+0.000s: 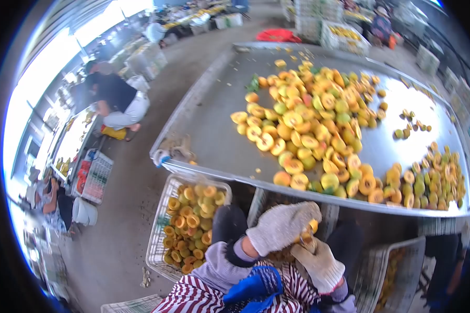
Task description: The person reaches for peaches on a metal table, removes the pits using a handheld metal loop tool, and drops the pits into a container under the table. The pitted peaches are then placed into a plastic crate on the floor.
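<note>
My left hand, in a white knit glove, is closed around a yellow peach, mostly hidden by the fingers. Just below it, my right hand, gloved too, is closed with thumb and fingers against a small metallic-looking piece that touches the fruit; its kind is hard to make out. Both hands are close together over my lap, in front of the metal table's near edge. Beyond them lies a large heap of halved peaches, cut faces and stone hollows showing on many.
The metal table has a raised rim. A white crate of peach halves stands left of my knee, another crate to the right. A cloth glove lies at the table's left corner. A crouching person works farther left.
</note>
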`<state>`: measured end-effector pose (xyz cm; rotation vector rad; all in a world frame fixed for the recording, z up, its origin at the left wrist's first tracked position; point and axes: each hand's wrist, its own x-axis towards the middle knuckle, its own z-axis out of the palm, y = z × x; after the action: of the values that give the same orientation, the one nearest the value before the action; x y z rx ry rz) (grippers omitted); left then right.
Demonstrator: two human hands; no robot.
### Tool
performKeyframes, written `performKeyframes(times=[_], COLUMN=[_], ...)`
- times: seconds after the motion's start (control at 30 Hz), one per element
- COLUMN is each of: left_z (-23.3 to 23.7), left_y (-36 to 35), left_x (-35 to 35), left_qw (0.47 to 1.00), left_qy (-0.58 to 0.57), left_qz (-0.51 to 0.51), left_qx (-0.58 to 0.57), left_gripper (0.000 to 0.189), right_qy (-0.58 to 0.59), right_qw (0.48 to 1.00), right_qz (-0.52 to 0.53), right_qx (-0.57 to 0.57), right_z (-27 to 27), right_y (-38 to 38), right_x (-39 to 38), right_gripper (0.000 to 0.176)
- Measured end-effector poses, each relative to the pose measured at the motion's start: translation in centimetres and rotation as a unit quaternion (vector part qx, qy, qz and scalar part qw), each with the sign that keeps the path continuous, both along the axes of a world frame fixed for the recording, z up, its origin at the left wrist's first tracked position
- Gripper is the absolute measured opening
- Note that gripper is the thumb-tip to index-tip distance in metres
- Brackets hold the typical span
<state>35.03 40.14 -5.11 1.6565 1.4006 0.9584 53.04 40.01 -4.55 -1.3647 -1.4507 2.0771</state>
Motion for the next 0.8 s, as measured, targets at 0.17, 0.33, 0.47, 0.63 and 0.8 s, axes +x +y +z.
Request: performKeyframes(times=[0.17, 0.33, 0.47, 0.63, 0.8], left_z=[0.7, -0.3, -1.8, -2.3, -3.6], left_y=[-1.3, -0.9, 0.5, -0.2, -1.6], left_x=[2.7, 1.2, -0.5, -0.6, 0.4], left_qw=[0.968, 0.996, 0.999, 0.992, 0.952], left_qy=[0.075, 0.015, 0.044, -0.099, -0.290], left_qz=[0.106, 0.090, -0.018, -0.072, -0.052], left_qx=[0.214, -0.002, -0.007, -0.031, -0.081], left_gripper=[0.035, 0.037, 0.043, 0.048, 0.057], right_qy=[0.181, 0.087, 0.108, 0.125, 0.093], right_qw=[0.972, 0.993, 0.992, 0.991, 0.976], right_qz=[-0.121, -0.038, -0.026, -0.043, -0.174], right_qx=[-0.086, -0.075, -0.065, 0.005, 0.089], right_z=[-4.0, -0.9, 0.2, 0.3, 0.6], right_y=[0.0, -0.4, -0.9, -0.6, 0.1], right_x=[1.3, 1.1, 0.2, -0.3, -0.8], right_gripper=[0.006, 0.010, 0.012, 0.016, 0.017])
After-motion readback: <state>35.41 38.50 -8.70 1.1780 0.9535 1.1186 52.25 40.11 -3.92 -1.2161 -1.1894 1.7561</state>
